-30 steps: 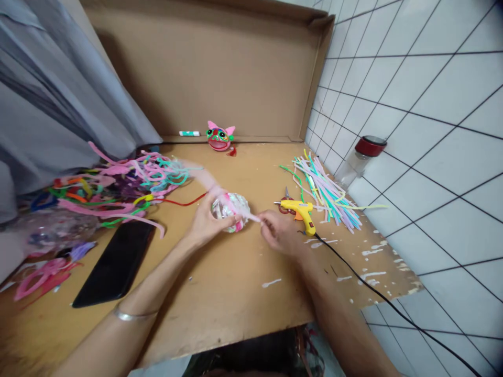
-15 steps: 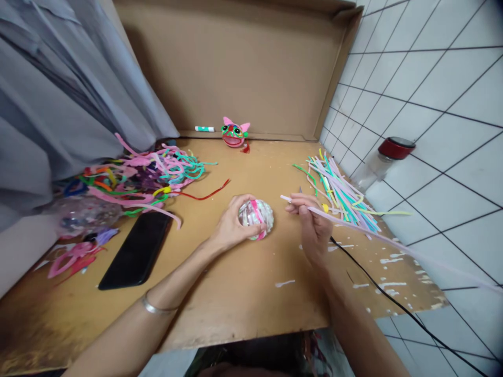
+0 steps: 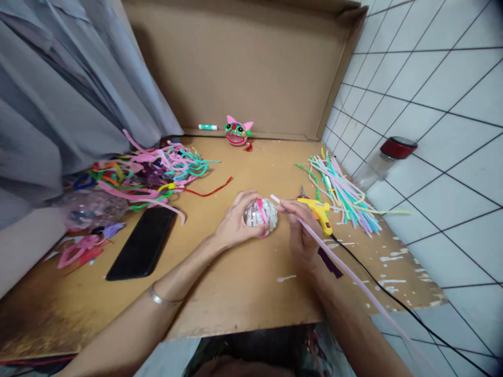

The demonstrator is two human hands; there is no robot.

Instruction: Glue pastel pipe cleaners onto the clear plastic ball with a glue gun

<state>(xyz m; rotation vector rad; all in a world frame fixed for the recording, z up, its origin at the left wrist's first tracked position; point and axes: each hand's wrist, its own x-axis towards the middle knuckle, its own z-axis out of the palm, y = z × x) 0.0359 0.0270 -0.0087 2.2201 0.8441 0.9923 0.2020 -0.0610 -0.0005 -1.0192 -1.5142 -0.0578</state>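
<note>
Here's my left hand (image 3: 238, 220), thumb and fingers curled firmly around a whitish ball (image 3: 269, 213) with a bright pink band, and the ball sits right in that grip, out at the fingertips. Over to my right hand (image 3: 301, 228), and it's a pinch: thumb and fingers pressed on a pale pink fuzzy stem (image 3: 338, 261)! The short end pokes past my fingertips, just beside the ball's upper edge; whether it touches, I can't tell. The long end sweeps back over my right forearm and down to the right. Tucked just beyond that hand, partly covered by it, is the yellow glue gun (image 3: 324, 215), its black cord (image 3: 387, 293) running off to the right, and a scissor tip shows behind it. A dark purple scrap (image 3: 330, 263) lies at my right wrist. Farther out on that side, a loose bundle of pastel stems (image 3: 348, 196). Left of my left hand, the black phone (image 3: 141, 246); beyond that, a colourful tangle of stems (image 3: 157, 167). And straight ahead, well past both hands, a pink-eared figure (image 3: 237, 137) faces me!
</note>
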